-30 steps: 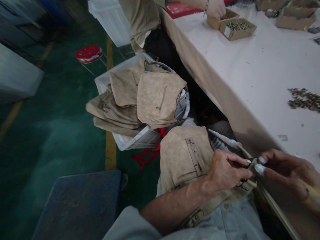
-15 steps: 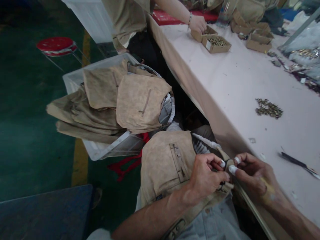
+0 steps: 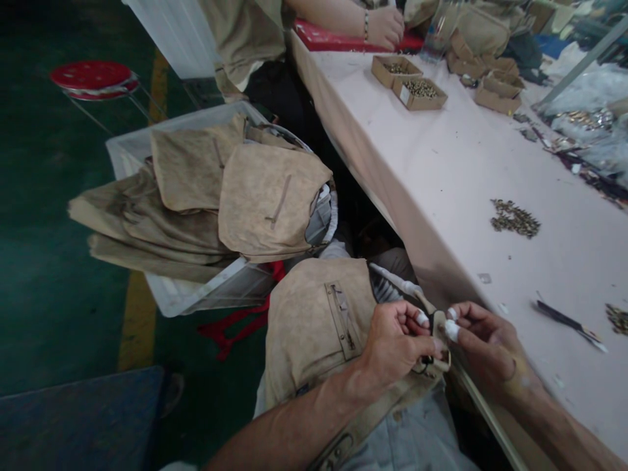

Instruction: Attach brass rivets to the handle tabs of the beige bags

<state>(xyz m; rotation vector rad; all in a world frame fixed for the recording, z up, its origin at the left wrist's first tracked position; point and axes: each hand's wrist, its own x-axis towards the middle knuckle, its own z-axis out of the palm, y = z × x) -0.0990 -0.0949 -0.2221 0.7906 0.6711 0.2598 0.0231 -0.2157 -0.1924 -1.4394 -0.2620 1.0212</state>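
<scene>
A tan suede-like bag (image 3: 314, 320) lies across my lap, its flap upward with a zipped strip on it. At its right side my left hand (image 3: 395, 340) pinches a short tan strap (image 3: 439, 325) beside a metal buckle (image 3: 445, 361). From the right, my right hand (image 3: 483, 340) brings its thumb and forefinger together at the strap's edge, by a small stud. White tape wraps fingertips on both hands. Whether the right fingers also hold a small part is hidden.
A plastic crate (image 3: 196, 297) piled with tan bags (image 3: 275, 203) stands left of the cloth-covered table (image 3: 392, 170). On the table lie loose metal studs (image 3: 515, 219), thread snips (image 3: 569, 322) and small boxes of studs (image 3: 420, 95). A co-worker's hand (image 3: 385, 27) is beyond; a red stool (image 3: 93, 78) stands left.
The view has shifted slightly. My fingers have turned the strap end more upright, showing its stud. The co-worker's hand has lifted away from the stud box.
</scene>
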